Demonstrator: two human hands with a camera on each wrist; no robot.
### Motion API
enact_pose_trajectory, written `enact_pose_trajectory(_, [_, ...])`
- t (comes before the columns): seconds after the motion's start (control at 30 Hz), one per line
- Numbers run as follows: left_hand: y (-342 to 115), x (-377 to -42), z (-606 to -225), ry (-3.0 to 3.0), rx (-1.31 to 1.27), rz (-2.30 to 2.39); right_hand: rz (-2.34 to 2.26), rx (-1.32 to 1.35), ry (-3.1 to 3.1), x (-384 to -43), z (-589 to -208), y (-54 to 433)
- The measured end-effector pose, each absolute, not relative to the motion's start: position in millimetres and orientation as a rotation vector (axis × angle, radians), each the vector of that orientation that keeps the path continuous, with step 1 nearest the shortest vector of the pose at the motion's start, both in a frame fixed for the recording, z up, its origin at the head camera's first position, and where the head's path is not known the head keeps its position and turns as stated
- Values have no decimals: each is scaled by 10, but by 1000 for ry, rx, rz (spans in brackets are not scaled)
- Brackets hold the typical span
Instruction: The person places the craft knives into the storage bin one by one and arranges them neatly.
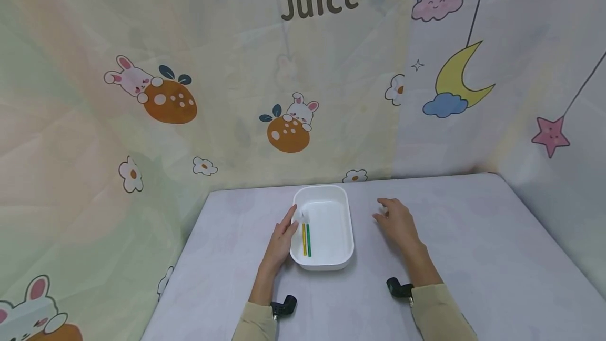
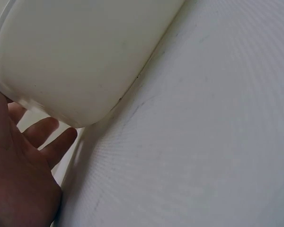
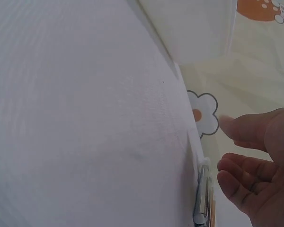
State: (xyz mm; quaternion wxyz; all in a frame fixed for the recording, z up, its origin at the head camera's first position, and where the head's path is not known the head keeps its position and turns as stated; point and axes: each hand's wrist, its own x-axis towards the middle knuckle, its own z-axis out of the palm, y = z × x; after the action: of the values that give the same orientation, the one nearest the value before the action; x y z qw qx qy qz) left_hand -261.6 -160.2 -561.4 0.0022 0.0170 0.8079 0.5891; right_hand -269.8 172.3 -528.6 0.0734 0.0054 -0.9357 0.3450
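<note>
A white rectangular tray (image 1: 333, 220) stands on the table with its short side toward me. Inside, along its left part, lie two slim sticks side by side, a yellow stick (image 1: 304, 240) and a green stick (image 1: 309, 241), with a pale, clear-looking patch at their far ends. My left hand (image 1: 279, 241) touches the tray's left side, its thumb and forefinger at the rim. In the left wrist view its other fingers (image 2: 59, 146) extend loosely beside the tray wall. Right of the tray, my right hand (image 1: 399, 225) hovers with loosely bent fingers and holds nothing.
The table (image 1: 497, 257) carries a pale cloth and meets a printed curtain (image 1: 227, 57) at the back. Past my right fingers, the right wrist view shows a slender, shiny, partly clear bundle (image 3: 203, 198) near the table's far edge. Each wrist wears a black camera (image 1: 284, 306).
</note>
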Motion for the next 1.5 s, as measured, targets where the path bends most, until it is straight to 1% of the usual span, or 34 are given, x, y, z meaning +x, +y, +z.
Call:
enact_pose_trajectory(0.73, [-1597, -2604, -5616, 2528, 85, 1863, 947, 68, -2894, -2678, -5344, 1815])
enact_pose_trajectory(1.13, [-1605, -2615, -5619, 2541, 80, 1851, 644, 129, -2970, -2717, -5399, 1761])
enact_pose_trajectory(1.5, [-1605, -2612, -5628, 2547, 81, 1842, 671, 106, -2957, -2689, -5408, 1720])
